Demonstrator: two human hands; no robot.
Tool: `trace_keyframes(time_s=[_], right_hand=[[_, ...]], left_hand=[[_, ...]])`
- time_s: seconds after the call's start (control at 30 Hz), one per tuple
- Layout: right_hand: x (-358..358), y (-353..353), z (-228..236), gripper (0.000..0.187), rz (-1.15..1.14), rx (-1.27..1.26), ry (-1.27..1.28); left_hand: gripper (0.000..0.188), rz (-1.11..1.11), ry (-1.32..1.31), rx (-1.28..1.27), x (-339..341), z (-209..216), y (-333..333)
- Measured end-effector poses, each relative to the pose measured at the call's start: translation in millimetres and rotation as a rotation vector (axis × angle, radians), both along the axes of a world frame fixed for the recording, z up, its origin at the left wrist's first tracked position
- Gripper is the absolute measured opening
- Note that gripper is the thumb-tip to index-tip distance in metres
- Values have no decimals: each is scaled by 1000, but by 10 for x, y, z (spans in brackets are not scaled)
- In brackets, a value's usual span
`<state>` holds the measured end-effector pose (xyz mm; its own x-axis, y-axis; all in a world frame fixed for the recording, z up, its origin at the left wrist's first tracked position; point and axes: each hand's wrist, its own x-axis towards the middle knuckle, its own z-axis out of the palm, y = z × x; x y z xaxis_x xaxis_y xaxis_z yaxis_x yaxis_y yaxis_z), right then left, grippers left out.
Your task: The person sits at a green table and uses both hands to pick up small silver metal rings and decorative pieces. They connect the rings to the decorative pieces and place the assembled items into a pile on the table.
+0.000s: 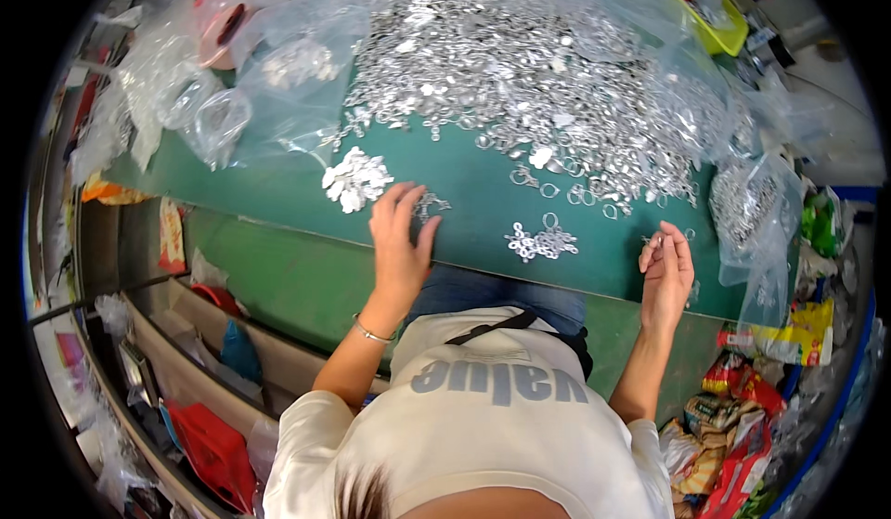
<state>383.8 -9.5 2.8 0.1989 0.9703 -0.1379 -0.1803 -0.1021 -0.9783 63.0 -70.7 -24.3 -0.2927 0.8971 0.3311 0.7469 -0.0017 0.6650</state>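
Observation:
My left hand (399, 245) rests at the table's near edge, thumb and fingers apart. Its fingertips are beside a few small silver metal pieces (432, 205). Just beyond it lies a heap of small flat white pieces (357, 180). My right hand (666, 278) is raised at the right, thumb and fingertips pinched together; a tiny shiny bit shows there, too small to name. Between my hands sits a small cluster of silver ring-shaped metal parts (543, 240). A great spread of similar silver metal parts (501, 64) covers the far part of the table.
The green tabletop (269, 189) carries clear plastic bags (297, 83) at the far left and a bag of metal parts (756, 203) at the right. A yellow-green basket (710, 13) stands far right. Below are a red container (209, 454) in an open drawer and colourful packets (733, 417).

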Motion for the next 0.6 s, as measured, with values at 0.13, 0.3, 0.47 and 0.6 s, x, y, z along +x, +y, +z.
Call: trace_keyframes(time_s=[0.13,0.3,0.47,0.6], right_hand=[[-453,34,41,17,343,-74,122],[-1073,48,-10,12,575,31,-289],[-1118,-45,114,12,680,171,-566],[-741,-218,140,10,475,124,-546]], left_hand=[[56,3,-67,-3,-18,-17,-56],[52,-101,199,-165,18,110,55],[26,-144,119,-27,-41,-165,162],[22,-198,87,29,-112,-165,175]])
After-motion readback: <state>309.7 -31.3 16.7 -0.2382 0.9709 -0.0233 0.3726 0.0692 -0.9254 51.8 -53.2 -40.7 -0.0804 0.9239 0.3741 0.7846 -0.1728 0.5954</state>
